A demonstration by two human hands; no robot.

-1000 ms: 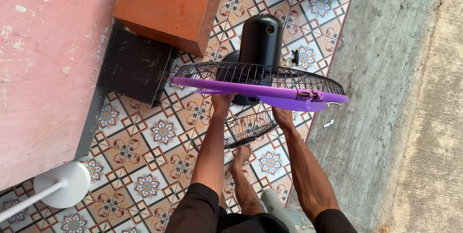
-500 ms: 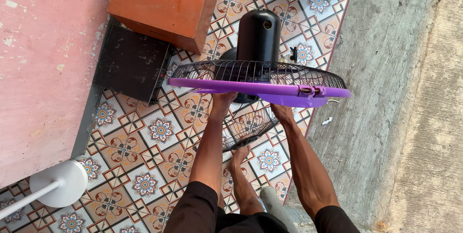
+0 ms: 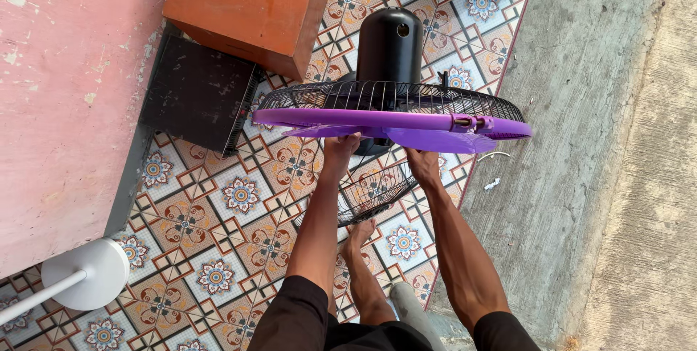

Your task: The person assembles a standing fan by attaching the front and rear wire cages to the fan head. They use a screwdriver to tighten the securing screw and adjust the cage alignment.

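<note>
- Purple plastic is ringing the fan head (image 3: 392, 120), which both hands are holding up above the patterned tile floor (image 3: 218, 206), with its black wire rear grille (image 3: 392, 97) and black motor housing (image 3: 390, 45) facing away from the person.
- Purple blades (image 3: 428, 139) are showing just under the ring, on the side nearest the person.
- The left hand (image 3: 340, 149) is reaching up under the ring left of its middle, fingers curling against the fan's underside; how firmly it is gripping cannot be told.
- The right hand (image 3: 421, 162) is pressing up beneath the blades right of the middle, its fingers hidden, so its grasp cannot be told either.
- A loose black wire grille (image 3: 370, 195) is lying on the tiles below the hands, near a bare foot (image 3: 361, 238).
- An orange box (image 3: 250, 6) is sitting at the floor's far left edge by the pink wall (image 3: 65, 97), partly over a flat black case (image 3: 197, 97).
- A white round base (image 3: 81, 275) with its pole is resting at the floor's near left corner.
</note>
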